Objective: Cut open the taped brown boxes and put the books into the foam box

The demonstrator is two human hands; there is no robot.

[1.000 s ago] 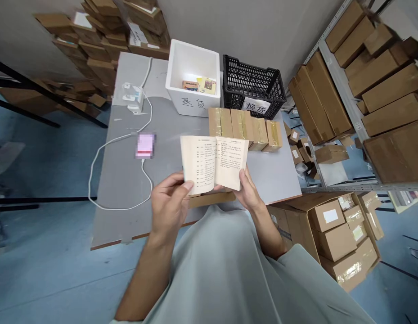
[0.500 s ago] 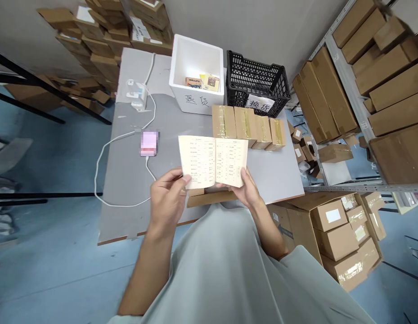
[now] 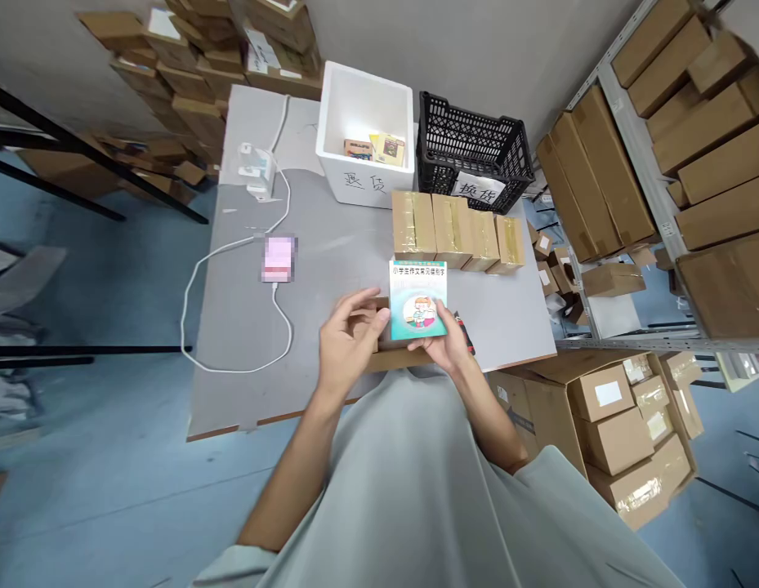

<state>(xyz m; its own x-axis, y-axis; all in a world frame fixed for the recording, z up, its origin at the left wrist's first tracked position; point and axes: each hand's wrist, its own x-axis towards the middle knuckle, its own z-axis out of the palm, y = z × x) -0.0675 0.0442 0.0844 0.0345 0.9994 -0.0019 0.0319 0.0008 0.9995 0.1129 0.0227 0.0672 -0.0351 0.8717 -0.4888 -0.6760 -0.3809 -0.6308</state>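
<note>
A small book with a teal cover [image 3: 417, 299] is closed and held upright over the near edge of the grey table [image 3: 330, 253]. My right hand [image 3: 448, 347] grips it from below, thumb on the cover. My left hand [image 3: 350, 341] has its fingers curled against the book's left edge. Under my hands lies an opened flat cardboard box [image 3: 391, 358]. Something red and black [image 3: 465, 331] peeks out beside my right hand.
Several taped cardboard parcels [image 3: 456, 229] stand in a row behind the book. Behind them are a white foam bin [image 3: 365, 135] with small books inside and a black plastic crate [image 3: 474, 155]. A phone [image 3: 279, 258] on a white cable [image 3: 232, 310] lies to the left. Boxes fill the shelves [image 3: 679, 139] and floor at right.
The book was open with both hands spreading its pages; now it is closed with the teal cover facing me. My left hand has shifted right along the book's edge.
</note>
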